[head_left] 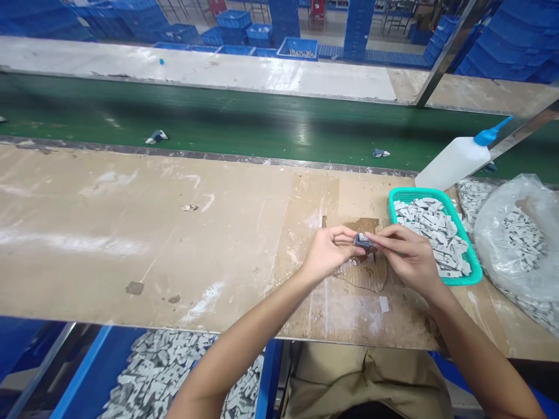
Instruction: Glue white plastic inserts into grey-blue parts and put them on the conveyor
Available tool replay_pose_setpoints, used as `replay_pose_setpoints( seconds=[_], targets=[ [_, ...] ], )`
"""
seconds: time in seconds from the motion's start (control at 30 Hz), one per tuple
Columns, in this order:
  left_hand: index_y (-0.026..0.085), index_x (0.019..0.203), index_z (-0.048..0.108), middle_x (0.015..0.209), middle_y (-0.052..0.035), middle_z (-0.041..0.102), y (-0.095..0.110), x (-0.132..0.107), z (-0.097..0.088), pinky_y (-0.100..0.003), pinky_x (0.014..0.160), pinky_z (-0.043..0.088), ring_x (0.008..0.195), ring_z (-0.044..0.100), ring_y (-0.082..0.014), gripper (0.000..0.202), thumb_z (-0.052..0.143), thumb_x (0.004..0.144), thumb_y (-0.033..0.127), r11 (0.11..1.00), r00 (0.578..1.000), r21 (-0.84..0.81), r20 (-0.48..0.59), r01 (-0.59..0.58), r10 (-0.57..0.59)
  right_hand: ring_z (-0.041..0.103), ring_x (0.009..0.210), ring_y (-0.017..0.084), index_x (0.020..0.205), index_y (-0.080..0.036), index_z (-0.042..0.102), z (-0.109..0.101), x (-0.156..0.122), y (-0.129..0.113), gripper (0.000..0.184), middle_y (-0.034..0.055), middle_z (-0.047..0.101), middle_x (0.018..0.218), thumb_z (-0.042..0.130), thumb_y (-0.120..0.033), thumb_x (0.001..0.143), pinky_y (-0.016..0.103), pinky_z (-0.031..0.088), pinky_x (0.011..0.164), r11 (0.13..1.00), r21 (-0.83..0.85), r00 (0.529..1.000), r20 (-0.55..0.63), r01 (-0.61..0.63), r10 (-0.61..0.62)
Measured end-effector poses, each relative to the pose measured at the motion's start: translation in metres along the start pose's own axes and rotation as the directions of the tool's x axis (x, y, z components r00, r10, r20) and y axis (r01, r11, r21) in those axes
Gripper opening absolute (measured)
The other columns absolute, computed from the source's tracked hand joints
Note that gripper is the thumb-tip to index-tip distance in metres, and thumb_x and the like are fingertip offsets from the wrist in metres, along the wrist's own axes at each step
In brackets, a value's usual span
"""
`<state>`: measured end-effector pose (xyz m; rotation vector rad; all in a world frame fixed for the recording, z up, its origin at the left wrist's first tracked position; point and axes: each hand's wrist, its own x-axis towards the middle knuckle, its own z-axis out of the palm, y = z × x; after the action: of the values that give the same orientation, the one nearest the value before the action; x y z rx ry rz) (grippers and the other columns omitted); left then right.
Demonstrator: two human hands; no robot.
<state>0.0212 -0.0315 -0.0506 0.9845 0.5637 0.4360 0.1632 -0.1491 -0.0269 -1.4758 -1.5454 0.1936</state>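
Observation:
Between my two hands is a small dark blue-grey plastic part (360,241) with a pale grey piece on its top. My left hand (328,250) pinches it from the left, with thumb and fingers around its side. From the right, the fingertips of my right hand (408,253) are closed at the pale piece and the part's edge. Both hands are above a torn, stained piece of cardboard (371,279) on the bench. Just right of my right hand is a green basket (476,274) heaped with small light grey plastic pieces (430,224).
A white squeeze bottle (454,163) with a blue nozzle leans behind the basket. A clear plastic bag (493,233) of grey pieces lies at the right. Beyond the bench, a green conveyor belt (262,128) carries small assembled parts. Below left, a blue bin (82,372) holds many grey pieces.

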Motion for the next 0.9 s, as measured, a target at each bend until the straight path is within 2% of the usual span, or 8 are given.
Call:
replay_pose_setpoints(
  seconds=[0.2,0.43,0.57,0.7,0.73,0.8,0.87,0.9],
  targets=[
    [0.013,0.075,0.071,0.075,-0.0047,0.076,0.003,-0.009,0.009,-0.024,0.07,0.057,0.07,0.072,-0.0143,0.024,0.085,0.055,0.017,0.997,0.991,0.025,-0.106,-0.075,0.077,0.063,0.078,0.013,0.124,-0.036,0.067,0.006,-0.004,0.002,0.056,0.003,0.066,0.09,0.05,0.002,0.087,0.025,0.05,0.063,0.999,-0.029,1.0,-0.016,0.024,-0.025],
    [0.012,0.076,0.071,0.073,-0.0051,0.075,0.0,-0.01,0.006,-0.021,0.067,0.055,0.068,0.07,-0.0131,0.02,0.081,0.059,0.016,0.989,0.982,0.127,-0.166,-0.071,0.092,0.06,0.073,0.013,0.116,-0.03,0.073,0.016,-0.004,0.003,0.045,0.0028,0.063,0.082,0.048,-0.004,0.089,0.025,0.048,0.06,0.999,-0.009,0.999,0.002,-0.042,0.042],
    [0.012,0.076,0.071,0.072,-0.0064,0.075,-0.001,-0.007,0.005,-0.022,0.066,0.054,0.067,0.069,-0.0141,0.019,0.08,0.06,0.016,0.982,0.982,0.182,-0.176,-0.042,0.074,0.059,0.067,0.013,0.111,-0.027,0.076,0.018,-0.005,0.002,0.04,0.0024,0.061,0.076,0.047,-0.008,0.091,0.023,0.046,0.058,0.998,-0.05,0.999,-0.001,-0.035,0.035],
    [0.011,0.077,0.072,0.076,-0.0083,0.075,0.003,-0.001,0.001,-0.024,0.069,0.054,0.069,0.069,-0.0155,0.018,0.078,0.06,0.015,0.968,0.985,0.246,-0.146,-0.051,0.089,0.062,0.069,0.013,0.117,-0.023,0.073,0.022,-0.009,-0.003,0.041,0.0034,0.063,0.077,0.043,-0.008,0.094,0.022,0.049,0.061,0.987,-0.153,0.998,-0.033,-0.051,0.047],
    [0.011,0.081,0.073,0.076,-0.008,0.074,0.004,0.001,-0.001,-0.024,0.069,0.053,0.07,0.069,-0.0154,0.022,0.078,0.06,0.015,0.964,0.985,0.259,-0.139,-0.062,0.101,0.063,0.07,0.013,0.12,-0.021,0.071,0.023,-0.011,-0.004,0.039,0.004,0.064,0.08,0.043,-0.01,0.095,0.022,0.049,0.062,0.982,-0.177,0.998,-0.032,-0.059,0.054],
    [0.012,0.101,0.073,0.076,-0.0061,0.073,0.004,0.002,-0.004,-0.024,0.069,0.052,0.069,0.067,-0.0147,0.042,0.08,0.06,0.016,0.956,0.988,0.279,-0.103,-0.086,0.119,0.064,0.073,0.014,0.125,-0.019,0.068,0.025,-0.014,-0.006,0.036,0.005,0.065,0.084,0.045,-0.017,0.097,0.023,0.051,0.064,0.977,-0.207,0.998,-0.016,-0.058,0.056],
    [0.014,0.119,0.069,0.077,-0.0046,0.072,0.004,0.001,-0.008,-0.024,0.068,0.05,0.067,0.065,-0.0136,0.06,0.083,0.062,0.025,0.949,0.992,0.295,-0.019,-0.111,0.122,0.066,0.073,0.014,0.127,-0.02,0.066,0.024,-0.017,-0.006,0.035,0.0048,0.067,0.087,0.045,-0.025,0.1,0.023,0.051,0.067,0.976,-0.215,0.999,0.009,-0.034,0.037],
    [0.014,0.12,0.069,0.078,-0.005,0.072,0.004,0.001,-0.009,-0.024,0.068,0.049,0.067,0.064,-0.0135,0.062,0.084,0.063,0.031,0.945,0.992,0.303,0.027,-0.123,0.121,0.066,0.073,0.014,0.128,-0.022,0.066,0.021,-0.018,-0.004,0.035,0.0045,0.067,0.088,0.044,-0.028,0.101,0.023,0.051,0.066,0.976,-0.217,1.0,0.02,-0.018,0.022]
  ],
)
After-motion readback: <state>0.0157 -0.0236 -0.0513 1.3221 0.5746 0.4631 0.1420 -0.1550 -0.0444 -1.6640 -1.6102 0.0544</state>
